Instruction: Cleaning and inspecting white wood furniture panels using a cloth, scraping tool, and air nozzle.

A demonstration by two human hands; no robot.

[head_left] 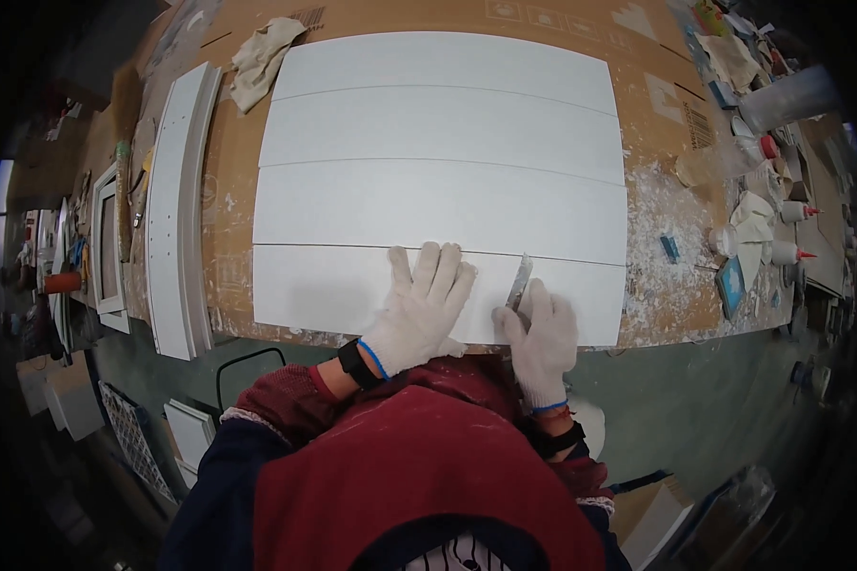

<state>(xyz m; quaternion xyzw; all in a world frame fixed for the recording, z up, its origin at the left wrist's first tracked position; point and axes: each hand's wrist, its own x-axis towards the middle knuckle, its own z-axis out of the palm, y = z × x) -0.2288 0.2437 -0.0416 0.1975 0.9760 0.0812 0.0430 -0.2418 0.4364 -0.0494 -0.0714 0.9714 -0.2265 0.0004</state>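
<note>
A large white panel (438,205) with several thin grooves across it lies flat in front of me. My left hand (426,300), in a white knit glove with a blue cuff edge, rests on the panel's near strip with fingers stretched out, their tips by the nearest groove. My right hand (543,338), gloved the same way, grips a narrow grey metal blade (520,282) near the panel's front edge. The blade points away from me, its far tip close to the nearest groove. My fingers hide its lower end.
Cardboard (224,209) covers the table, with white flakes on its right. Long white boards (176,219) lie at the left; a crumpled rag (265,62) is at the far left corner. On the right are a blue block (730,285) and red-tipped bottles (788,252).
</note>
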